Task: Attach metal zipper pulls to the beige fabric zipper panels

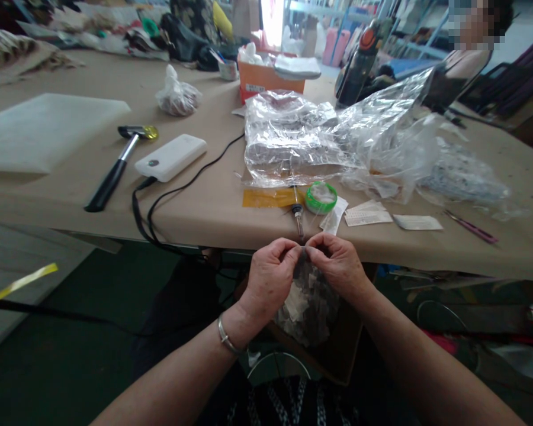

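Just below the table's front edge, my left hand (270, 278) and my right hand (337, 266) meet, fingers pinched together on the top of a small clear plastic bag (308, 305). The bag hangs down between my wrists and holds several small pale pieces. A silver bracelet sits on my left wrist. Right above my hands, on the table (204, 207), lie a soldering iron (297, 216), a green tape roll (321, 197) and some small paper labels (368, 214).
Crumpled clear plastic bags (337, 142) cover packets at the table's middle. A white power bank (171, 157) with a black cable, a hammer (115, 168) and a white foam sheet (44, 127) lie to the left. An orange box (266, 80) stands behind. Another person sits far right.
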`<state>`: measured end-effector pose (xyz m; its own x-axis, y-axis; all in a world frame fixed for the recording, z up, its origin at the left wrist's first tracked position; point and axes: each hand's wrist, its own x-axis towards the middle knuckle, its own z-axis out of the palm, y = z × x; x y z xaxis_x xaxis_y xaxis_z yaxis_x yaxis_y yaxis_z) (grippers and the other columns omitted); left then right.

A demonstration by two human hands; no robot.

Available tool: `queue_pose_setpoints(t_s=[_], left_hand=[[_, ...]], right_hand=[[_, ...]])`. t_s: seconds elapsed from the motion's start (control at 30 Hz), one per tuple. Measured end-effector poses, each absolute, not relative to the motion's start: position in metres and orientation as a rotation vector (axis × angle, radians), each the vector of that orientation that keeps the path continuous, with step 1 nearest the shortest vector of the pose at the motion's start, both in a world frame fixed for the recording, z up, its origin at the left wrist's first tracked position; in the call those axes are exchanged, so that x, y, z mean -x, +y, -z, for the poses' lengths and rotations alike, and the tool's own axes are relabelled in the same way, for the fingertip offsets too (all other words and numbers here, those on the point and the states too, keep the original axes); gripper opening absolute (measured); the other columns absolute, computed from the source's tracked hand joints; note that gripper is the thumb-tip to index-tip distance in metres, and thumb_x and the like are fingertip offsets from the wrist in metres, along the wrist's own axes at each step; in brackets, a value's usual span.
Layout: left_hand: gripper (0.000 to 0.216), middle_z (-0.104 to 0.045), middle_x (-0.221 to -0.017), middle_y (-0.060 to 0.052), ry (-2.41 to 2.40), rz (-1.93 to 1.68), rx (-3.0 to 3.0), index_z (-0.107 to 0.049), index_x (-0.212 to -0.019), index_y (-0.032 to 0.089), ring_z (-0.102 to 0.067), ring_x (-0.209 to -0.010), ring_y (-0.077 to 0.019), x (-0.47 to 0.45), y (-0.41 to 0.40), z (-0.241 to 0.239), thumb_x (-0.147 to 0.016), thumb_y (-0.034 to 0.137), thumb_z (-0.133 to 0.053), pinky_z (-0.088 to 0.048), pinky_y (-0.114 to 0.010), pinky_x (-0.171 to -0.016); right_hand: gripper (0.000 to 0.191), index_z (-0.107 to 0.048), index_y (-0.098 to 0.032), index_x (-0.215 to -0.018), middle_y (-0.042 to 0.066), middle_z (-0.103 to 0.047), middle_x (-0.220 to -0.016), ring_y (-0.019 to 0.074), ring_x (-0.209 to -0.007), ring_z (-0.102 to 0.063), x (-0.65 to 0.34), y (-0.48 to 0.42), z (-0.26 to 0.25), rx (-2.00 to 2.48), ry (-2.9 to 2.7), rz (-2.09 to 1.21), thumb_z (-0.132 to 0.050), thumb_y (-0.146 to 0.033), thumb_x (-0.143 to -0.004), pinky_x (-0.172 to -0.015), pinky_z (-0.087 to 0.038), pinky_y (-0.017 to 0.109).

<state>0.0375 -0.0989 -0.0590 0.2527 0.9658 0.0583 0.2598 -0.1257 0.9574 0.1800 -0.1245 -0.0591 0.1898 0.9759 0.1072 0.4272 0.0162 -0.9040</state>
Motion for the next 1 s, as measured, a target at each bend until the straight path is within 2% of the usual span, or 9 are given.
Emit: queue_pose_setpoints(t_s=[0.67,0.8,0.9,1.0], left_hand=[[0.015,-0.061,-0.062,0.003,1.152,-1.028,-1.551,-0.066,-0.071,0.015,-0.049,-0.058,-0.0086,-0.044,-0.089,0.062,-0.080,0.024,-0.058,-0.040,-0.018,-0.058],[0.017,-0.061,-0.063,0.003,1.157,-1.016,-1.574,-0.066,-0.071,0.015,-0.051,-0.060,-0.0093,-0.041,-0.092,0.058,-0.081,0.026,-0.058,-0.041,-0.019,-0.060],[0.017,-0.064,-0.065,0.002,1.150,-0.964,-1.601,-0.067,-0.075,0.016,-0.053,-0.061,-0.0104,-0.036,-0.100,0.059,-0.082,0.028,-0.057,-0.042,-0.020,-0.059],[0.018,-0.067,-0.068,0.000,1.170,-0.903,-1.607,-0.068,-0.075,0.017,-0.057,-0.062,-0.0123,-0.029,-0.106,0.067,-0.082,0.030,-0.057,-0.044,-0.021,-0.061]], right_hand=[[0.013,-0.060,-0.017,-0.072,-0.004,-0.053,-0.059,0.0086,-0.054,-0.046,-0.182,-0.117,0.066,1.497,-1.387,-0.679,-0.057,-0.028,-0.078,-0.053,-0.037,0.020],[0.015,-0.063,-0.017,-0.075,-0.002,-0.059,-0.064,0.0102,-0.059,-0.052,-0.183,-0.124,0.067,1.483,-1.409,-0.707,-0.058,-0.030,-0.081,-0.058,-0.042,0.020],[0.015,-0.066,-0.018,-0.088,0.000,-0.068,-0.075,0.0126,-0.066,-0.061,-0.187,-0.136,0.063,1.476,-1.489,-0.722,-0.063,-0.031,-0.081,-0.063,-0.047,0.022],[0.013,-0.066,-0.019,-0.089,0.001,-0.070,-0.078,0.0132,-0.067,-0.063,-0.201,-0.147,0.055,1.527,-1.636,-0.522,-0.062,-0.030,-0.083,-0.065,-0.049,0.023]])
